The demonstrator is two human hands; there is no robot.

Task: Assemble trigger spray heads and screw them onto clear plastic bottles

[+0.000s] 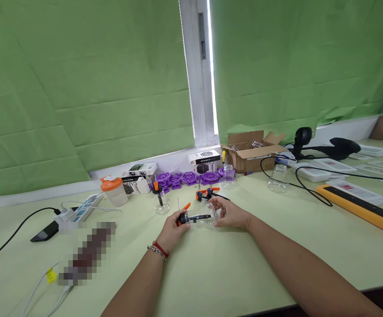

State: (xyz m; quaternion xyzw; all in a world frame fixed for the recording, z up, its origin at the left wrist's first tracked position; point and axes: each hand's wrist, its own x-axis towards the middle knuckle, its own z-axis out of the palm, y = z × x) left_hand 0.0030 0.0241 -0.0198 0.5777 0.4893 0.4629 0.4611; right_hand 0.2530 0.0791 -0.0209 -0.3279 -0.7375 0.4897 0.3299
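Lying sideways between my hands is a clear bottle point(202, 216) with a black-and-orange top and a dark rod inside it. My left hand point(173, 231) closes round the top end, its thumb along the neck. The fingers of my right hand point(231, 213) grip the bottle's clear base end. Just beyond, a loose black-and-orange top point(207, 193) lies on the table. A similar bottle with its top in place point(161, 204) stands upright to the left. Two clear jars without tops, one nearer point(228, 179) and one farther right point(279, 179), stand on the table.
Purple plastic parts point(189, 178) lie along the wall beside white-and-black boxes point(206, 163). An open cardboard box point(253, 154) stands at the back. An orange-lidded cup point(114, 191) and a power strip point(90, 206) are left; black cables point(305, 187) and a yellow-and-black bar point(359, 209) lie right.
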